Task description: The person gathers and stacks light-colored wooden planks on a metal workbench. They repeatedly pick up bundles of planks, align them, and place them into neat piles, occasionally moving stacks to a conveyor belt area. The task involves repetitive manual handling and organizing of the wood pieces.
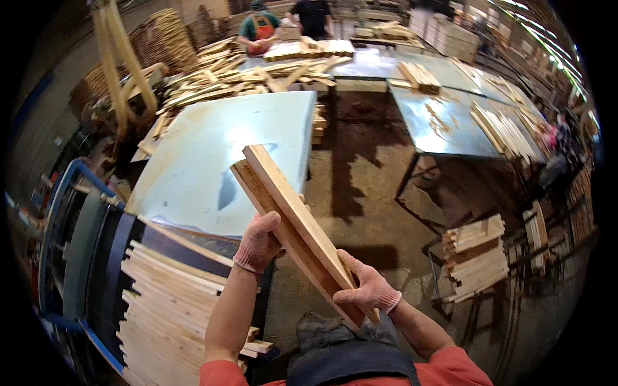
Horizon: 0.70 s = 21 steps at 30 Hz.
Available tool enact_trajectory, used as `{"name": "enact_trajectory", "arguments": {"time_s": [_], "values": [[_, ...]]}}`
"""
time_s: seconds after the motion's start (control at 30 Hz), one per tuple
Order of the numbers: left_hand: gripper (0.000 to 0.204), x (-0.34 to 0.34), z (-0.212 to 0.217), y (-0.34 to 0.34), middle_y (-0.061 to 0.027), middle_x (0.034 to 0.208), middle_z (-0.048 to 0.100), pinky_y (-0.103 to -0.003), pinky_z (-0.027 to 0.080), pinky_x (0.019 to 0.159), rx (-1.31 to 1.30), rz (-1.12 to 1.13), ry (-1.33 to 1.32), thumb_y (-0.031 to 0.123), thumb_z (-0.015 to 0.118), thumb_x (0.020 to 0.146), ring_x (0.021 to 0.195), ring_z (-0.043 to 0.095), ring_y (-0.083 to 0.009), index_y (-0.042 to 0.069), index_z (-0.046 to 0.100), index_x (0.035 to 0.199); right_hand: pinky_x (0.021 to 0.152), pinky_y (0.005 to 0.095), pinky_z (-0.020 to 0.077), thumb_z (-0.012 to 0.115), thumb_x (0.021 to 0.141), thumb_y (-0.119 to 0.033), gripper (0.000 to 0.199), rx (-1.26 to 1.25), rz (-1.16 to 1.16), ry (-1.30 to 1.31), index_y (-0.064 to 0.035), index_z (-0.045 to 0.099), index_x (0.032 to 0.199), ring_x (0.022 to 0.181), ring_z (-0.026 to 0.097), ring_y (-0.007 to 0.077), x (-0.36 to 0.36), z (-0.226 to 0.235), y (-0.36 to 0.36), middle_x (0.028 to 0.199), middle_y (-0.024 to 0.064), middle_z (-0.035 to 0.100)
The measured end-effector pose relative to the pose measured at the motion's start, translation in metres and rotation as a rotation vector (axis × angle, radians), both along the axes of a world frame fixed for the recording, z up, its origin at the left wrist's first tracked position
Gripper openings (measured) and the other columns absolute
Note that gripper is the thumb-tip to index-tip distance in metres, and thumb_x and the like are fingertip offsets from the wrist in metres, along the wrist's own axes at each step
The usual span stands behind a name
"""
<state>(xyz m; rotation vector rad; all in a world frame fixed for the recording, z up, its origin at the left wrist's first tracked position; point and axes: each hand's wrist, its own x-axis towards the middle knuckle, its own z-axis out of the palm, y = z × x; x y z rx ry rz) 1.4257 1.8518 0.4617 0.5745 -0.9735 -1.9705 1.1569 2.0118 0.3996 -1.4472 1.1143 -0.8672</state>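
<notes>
Two long wooden strips (299,219) lie side by side in my hands, slanting from the upper left down toward my body. One strip is pale; the other shows a browner face. My left hand (259,239), in a pinkish knit glove, is closed round their left side near the middle. Lower down, my right hand (368,283), gloved alike, grips them near their close end. The fingers beneath the wood are partly hidden. Below my left forearm spreads a layer of pale wooden strips (170,309) with uneven ends.
Ahead on the left stands a pale metal-topped table (193,154), a heap of loose strips (225,80) behind it. Another metal table (438,122) at right carries bundled strips. A strip stack (476,260) sits low at right. Two people (259,29) work at the back.
</notes>
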Motion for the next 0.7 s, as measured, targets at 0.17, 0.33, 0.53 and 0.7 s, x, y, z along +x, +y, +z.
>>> {"name": "enact_trajectory", "arguments": {"time_s": [0.17,0.33,0.53,0.7], "values": [[0.069,-0.135,-0.011,-0.003,-0.0211,0.137,0.068,-0.047,0.056,0.111,0.055,0.008,-0.027,0.038,0.077,0.1,0.127,0.068,-0.0315,-0.006,0.055,0.149,0.117,0.0399,0.0454,0.093,0.082,-0.049,0.124,-0.012,-0.099,0.193,0.0024,0.024,0.172,0.14,0.057,0.0327,-0.086,-0.024,0.011,0.15,0.0252,0.057],[0.047,-0.286,-0.068,-0.018,-0.0126,0.114,0.072,-0.05,0.057,0.107,0.035,0.128,-0.303,0.037,0.076,0.104,0.111,0.071,-0.0294,0.004,0.062,0.134,0.12,0.0435,0.045,0.088,0.084,-0.043,0.108,-0.039,-0.401,0.132,-0.0022,0.035,0.168,0.144,0.055,0.0381,-0.164,-0.067,0.03,0.154,0.0264,0.055],[0.069,-0.531,-0.103,0.037,-0.0091,0.133,0.067,-0.038,0.054,0.101,-0.182,-0.279,-0.394,0.023,0.076,0.103,0.117,0.065,-0.0199,0.004,0.045,0.162,0.1,0.0446,0.0586,0.083,0.083,-0.03,0.078,0.049,-1.063,0.153,-0.007,0.057,0.154,0.117,0.073,0.0382,-0.309,-0.142,0.081,0.128,0.0218,0.074],[0.079,-0.579,-0.163,0.039,-0.0084,0.135,0.069,-0.039,0.057,0.096,-0.01,-0.745,-0.624,0.036,0.079,0.1,0.109,0.069,-0.0207,0.006,0.045,0.165,0.087,0.0505,0.0592,0.075,0.095,-0.035,0.046,0.414,-1.603,-0.084,0.0022,0.069,0.12,0.091,0.074,0.0337,-0.442,-0.262,0.138,0.105,0.0207,0.078]]}}
